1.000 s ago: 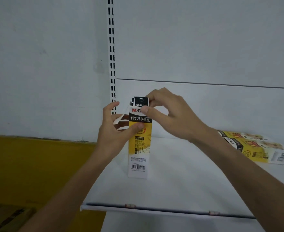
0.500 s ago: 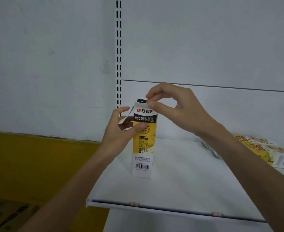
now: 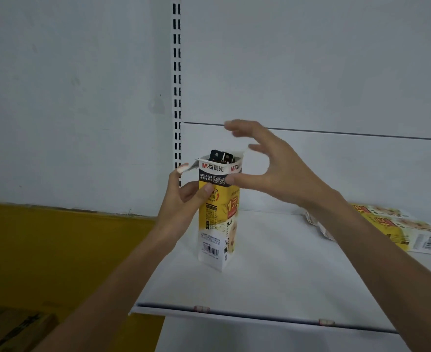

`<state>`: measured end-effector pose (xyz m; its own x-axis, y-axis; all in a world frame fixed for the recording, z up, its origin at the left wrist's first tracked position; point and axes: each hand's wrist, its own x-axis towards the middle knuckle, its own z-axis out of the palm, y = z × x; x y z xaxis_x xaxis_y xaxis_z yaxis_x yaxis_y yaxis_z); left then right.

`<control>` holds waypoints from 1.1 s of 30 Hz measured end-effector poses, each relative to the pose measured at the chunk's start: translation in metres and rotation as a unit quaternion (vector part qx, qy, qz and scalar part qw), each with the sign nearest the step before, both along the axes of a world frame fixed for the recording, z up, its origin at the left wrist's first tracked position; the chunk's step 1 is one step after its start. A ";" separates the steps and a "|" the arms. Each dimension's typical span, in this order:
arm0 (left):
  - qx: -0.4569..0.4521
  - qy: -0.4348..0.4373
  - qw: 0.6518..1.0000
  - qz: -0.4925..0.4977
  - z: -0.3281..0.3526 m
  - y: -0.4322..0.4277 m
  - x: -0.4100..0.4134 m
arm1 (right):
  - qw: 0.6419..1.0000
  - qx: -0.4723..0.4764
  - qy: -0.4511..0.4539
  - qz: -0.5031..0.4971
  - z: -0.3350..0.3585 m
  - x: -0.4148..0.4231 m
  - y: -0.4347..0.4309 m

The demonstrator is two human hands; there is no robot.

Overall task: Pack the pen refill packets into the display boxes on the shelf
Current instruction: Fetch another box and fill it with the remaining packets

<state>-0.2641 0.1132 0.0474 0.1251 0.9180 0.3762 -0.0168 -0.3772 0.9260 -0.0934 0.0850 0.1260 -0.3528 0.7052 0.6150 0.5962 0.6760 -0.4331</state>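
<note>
Display box stands upright on the white shelf, left of centre, a bit back from the near edge. Yellow/white print, black band up top, barcode low on the front face. Top is open: left flap folded outward, black ends of refill packets showing inside the opening.

Left hand grips the box's upper left side: thumb across the front face under the black band, index fingertip on the flap, other fingers behind the box and hidden.

Right hand holds nothing; fingers spread and loosely arched just right of the opening, motion-blurred. Thumb tip sits at the box's upper right corner, contact can't be told.

Two more boxes of the same print lie flat at the far right of the shelf, well apart from the upright one. Slotted upright runs up the back wall behind the box. Yellow panel left of the shelf, cardboard carton at near left corner
</note>
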 end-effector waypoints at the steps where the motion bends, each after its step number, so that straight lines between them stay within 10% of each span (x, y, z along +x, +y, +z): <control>1: -0.003 0.002 1.000 -0.004 0.000 0.001 0.000 | 1.000 -0.005 -0.008 -0.011 -0.002 0.003 0.003; 13: 0.036 0.041 0.998 -0.015 0.001 -0.006 0.015 | 0.982 0.059 -0.164 -0.070 -0.009 -0.006 0.016; 19: 0.103 0.071 0.987 0.102 0.011 -0.008 0.015 | 0.978 -0.062 0.199 0.018 -0.026 0.012 0.012; 33: 0.128 -0.010 0.992 0.002 0.011 -0.008 0.043 | 0.934 -0.092 0.344 0.033 -0.040 0.026 0.002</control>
